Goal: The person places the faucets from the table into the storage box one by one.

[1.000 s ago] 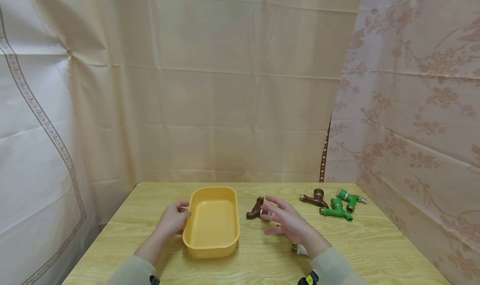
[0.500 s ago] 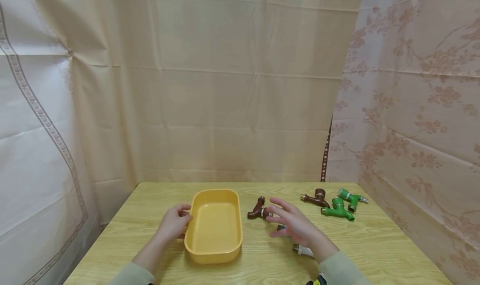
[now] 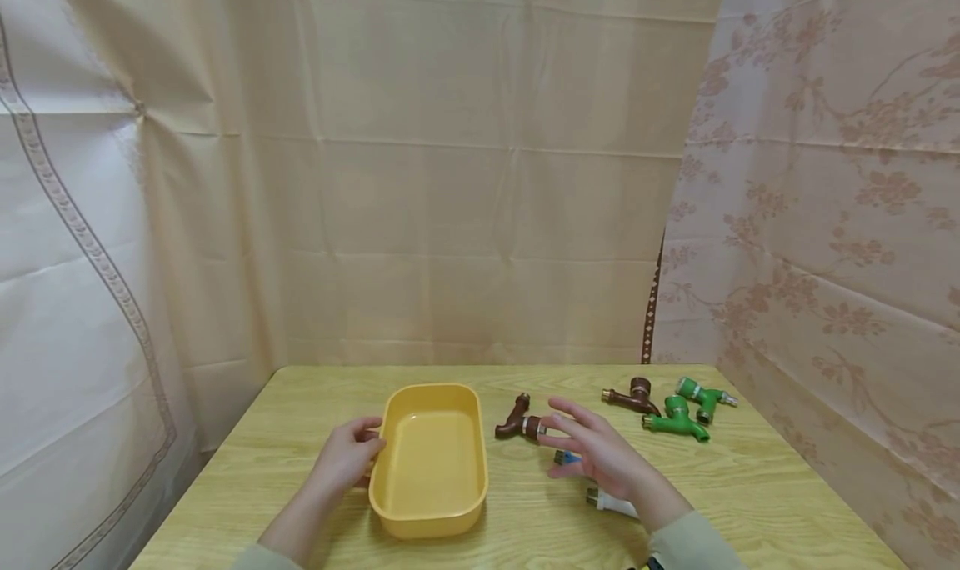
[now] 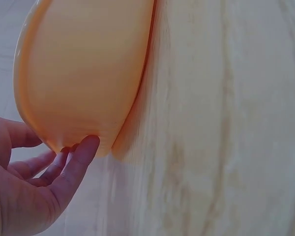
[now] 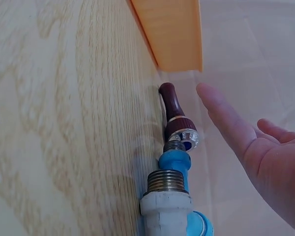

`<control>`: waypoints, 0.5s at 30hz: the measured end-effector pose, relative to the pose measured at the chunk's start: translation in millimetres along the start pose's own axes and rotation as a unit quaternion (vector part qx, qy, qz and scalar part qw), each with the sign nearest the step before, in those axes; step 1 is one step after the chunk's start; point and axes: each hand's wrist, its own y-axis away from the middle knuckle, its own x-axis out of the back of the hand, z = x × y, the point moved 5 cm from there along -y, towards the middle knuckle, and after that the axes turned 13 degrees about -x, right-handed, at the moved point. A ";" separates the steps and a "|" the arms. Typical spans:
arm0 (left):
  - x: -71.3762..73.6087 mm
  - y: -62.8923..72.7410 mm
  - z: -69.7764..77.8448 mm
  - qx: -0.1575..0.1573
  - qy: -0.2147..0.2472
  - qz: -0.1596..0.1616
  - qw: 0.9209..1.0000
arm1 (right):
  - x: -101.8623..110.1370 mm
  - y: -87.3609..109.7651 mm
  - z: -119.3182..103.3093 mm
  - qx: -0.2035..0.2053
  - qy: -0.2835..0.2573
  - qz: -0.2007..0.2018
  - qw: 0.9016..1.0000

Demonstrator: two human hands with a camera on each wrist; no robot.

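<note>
A yellow plastic tub (image 3: pixel 431 527) stands left of the middle of the wooden table. At its left side my left hand (image 3: pixel 348 455) grips the wall; in the left wrist view the thumb (image 4: pixel 86 147) lies against the tub's (image 4: pixel 83 73) outside. Right of the tub, my right hand (image 3: pixel 596 452) hovers with fingers spread, holding nothing. Close by its fingertips lies a dark brown water tap (image 3: pixel 517 418). Partly hidden under this hand are a blue tap (image 3: pixel 566 457) and a white tap (image 3: pixel 611 502), whose threaded ends show in the right wrist view.
Farther right on the table (image 3: pixel 750 503) lie another brown tap (image 3: pixel 632 397) and two green taps (image 3: pixel 675 422), close together. A beige curtain (image 3: pixel 465 178) hangs behind the back edge, and a floral curtain (image 3: pixel 840 262) hangs on the right.
The tub has slid a little toward me and slightly right, with my left hand at its side. My right hand has drifted right and slightly nearer, uncovering more of the brown and blue taps.
</note>
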 end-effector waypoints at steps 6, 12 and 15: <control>-0.4 2.1 -0.6 0.000 0.010 0.000 1.000 | 1.2 1.8 -1.1 0.001 -0.001 -0.001 1.000; 0.6 3.5 0.7 0.002 0.010 -0.003 1.000 | 2.3 3.6 -4.8 0.007 0.006 0.004 1.000; 0.6 3.6 0.6 0.002 0.009 -0.005 1.000 | 4.8 4.1 -8.8 0.012 0.010 0.010 1.000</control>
